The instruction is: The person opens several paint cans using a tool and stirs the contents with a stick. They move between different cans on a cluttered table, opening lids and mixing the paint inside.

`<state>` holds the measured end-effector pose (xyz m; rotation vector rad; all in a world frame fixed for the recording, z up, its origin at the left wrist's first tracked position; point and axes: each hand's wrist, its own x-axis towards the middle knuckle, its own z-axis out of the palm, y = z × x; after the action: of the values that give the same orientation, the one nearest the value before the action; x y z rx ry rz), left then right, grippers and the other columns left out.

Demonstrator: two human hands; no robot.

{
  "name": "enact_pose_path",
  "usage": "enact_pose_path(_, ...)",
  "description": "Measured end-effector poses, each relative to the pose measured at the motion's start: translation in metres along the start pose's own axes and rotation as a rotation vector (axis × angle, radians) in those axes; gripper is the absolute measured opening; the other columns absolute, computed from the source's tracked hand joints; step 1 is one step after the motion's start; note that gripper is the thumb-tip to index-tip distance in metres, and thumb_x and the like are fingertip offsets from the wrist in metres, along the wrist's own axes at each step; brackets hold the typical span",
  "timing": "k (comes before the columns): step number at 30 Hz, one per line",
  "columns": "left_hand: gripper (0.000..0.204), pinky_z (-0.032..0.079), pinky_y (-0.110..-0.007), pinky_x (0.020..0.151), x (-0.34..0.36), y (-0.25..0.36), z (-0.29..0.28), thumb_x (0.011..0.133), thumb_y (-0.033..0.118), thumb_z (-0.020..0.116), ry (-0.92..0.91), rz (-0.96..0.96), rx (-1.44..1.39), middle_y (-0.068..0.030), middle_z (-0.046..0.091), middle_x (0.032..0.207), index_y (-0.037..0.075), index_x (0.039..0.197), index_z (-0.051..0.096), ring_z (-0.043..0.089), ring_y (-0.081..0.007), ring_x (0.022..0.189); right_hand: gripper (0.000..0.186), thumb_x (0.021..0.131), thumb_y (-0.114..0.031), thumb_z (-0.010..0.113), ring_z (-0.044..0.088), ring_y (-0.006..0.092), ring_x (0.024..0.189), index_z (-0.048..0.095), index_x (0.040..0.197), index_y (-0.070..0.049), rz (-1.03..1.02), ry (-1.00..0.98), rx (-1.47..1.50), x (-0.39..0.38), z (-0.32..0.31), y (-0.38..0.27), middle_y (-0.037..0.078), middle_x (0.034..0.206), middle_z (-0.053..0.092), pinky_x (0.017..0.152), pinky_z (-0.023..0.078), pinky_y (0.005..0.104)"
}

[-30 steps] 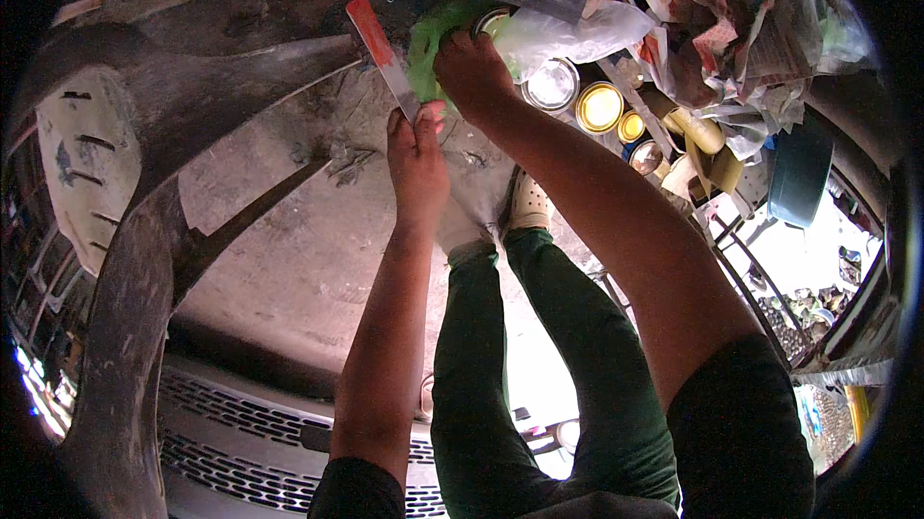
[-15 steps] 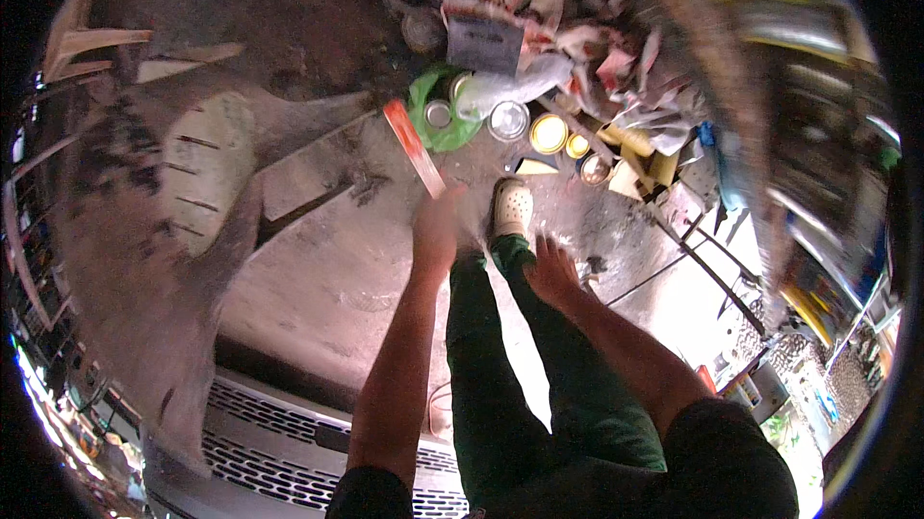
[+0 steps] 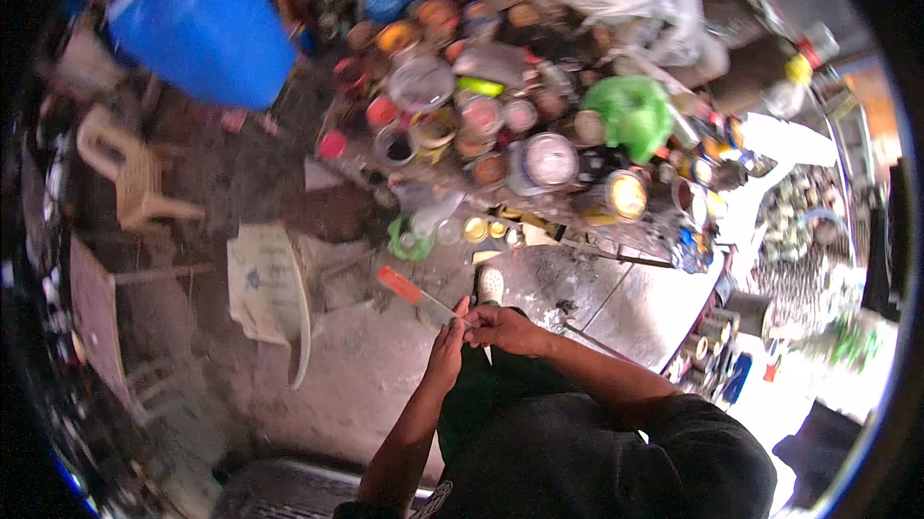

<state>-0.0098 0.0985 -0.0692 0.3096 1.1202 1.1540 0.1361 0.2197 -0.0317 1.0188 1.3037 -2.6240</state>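
In front of my body, both hands meet at the near end of a thin flat stick with an orange-red, paint-coloured far part [image 3: 400,284]. My left hand [image 3: 447,350] holds it near that end, its fingers pointing away from me. My right hand [image 3: 504,328] is closed, fingertips pinched at the stick's end, right against the left hand. The stick slants up to the left over the concrete floor. Blur hides the exact grip. A light clog [image 3: 490,282] on my foot shows just beyond the hands.
Ahead, a table crowded with paint cans, among them a large white bucket [image 3: 551,161] and a green bag [image 3: 630,115]. Small open tins [image 3: 476,229] and another green bag [image 3: 411,238] stand on the floor. At left are a plastic chair [image 3: 144,182] and a pale chair part [image 3: 265,283].
My view has lifted, bringing the crowded table into sight. My right hand has left my knee and joined the left at the stick. The stick now lies more level.
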Motion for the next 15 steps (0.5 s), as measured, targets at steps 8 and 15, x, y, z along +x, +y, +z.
enact_pose_path(8,0.077,0.029,-0.041,0.122,0.003,0.078,0.119,0.110,0.047,0.049,-0.485,0.225,0.336,-0.0140,0.032,0.166,0.004,0.166,0.018,0.036,-0.0244,0.149,0.015,0.107,-0.019,0.062,0.067,0.0115,0.092,0.064,0.113,-0.006,-0.426,0.295,0.131,-0.127,-0.018,-0.059,0.004,0.104,0.073,0.084,0.054,0.0292)
enact_pose_path(15,0.095,0.037,-0.043,0.118,0.083,0.015,0.243,0.100,0.050,0.067,-0.464,-0.314,0.297,-0.0175,0.044,0.158,0.004,0.165,0.014,0.043,-0.0273,0.145,0.019,0.107,-0.020,0.060,0.073,0.0231,0.092,0.058,0.113,-0.002,-0.747,0.742,0.360,-0.301,-0.114,-0.085,0.012,0.103,0.073,0.083,0.058,0.0356)
